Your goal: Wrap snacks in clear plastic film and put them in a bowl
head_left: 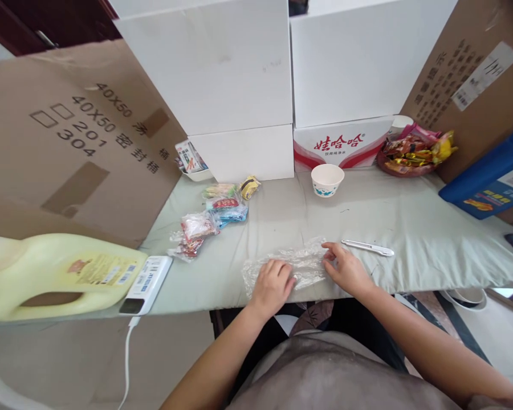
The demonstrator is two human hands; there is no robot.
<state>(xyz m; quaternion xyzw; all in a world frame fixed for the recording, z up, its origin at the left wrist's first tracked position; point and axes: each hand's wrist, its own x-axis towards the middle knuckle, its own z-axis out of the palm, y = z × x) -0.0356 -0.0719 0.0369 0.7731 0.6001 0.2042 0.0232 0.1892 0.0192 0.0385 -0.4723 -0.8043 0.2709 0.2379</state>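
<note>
A crumpled clear plastic bag point(305, 263) lies along the front edge of the cloth-covered table. My left hand point(272, 285) rests on the bag's left part, fingers gently bent and thumb a little apart. On the bag's right end is my right hand point(344, 266), with its fingers apart and the fingertips touching the plastic. Neither hand grips anything that I can see. Just beyond my right hand lies a white utility knife point(368, 247). Farther back stands a white paper bowl point(327, 180) with a blue-green leaf pattern.
Several wrapped snacks point(200, 225) lie to the left. A yellow jug point(64, 276) and a white power bank point(147, 285) with a cable sit at the left edge. White boxes point(243, 151) wall the back. A snack basket point(412, 156) and a blue bottle point(487, 176) stand right.
</note>
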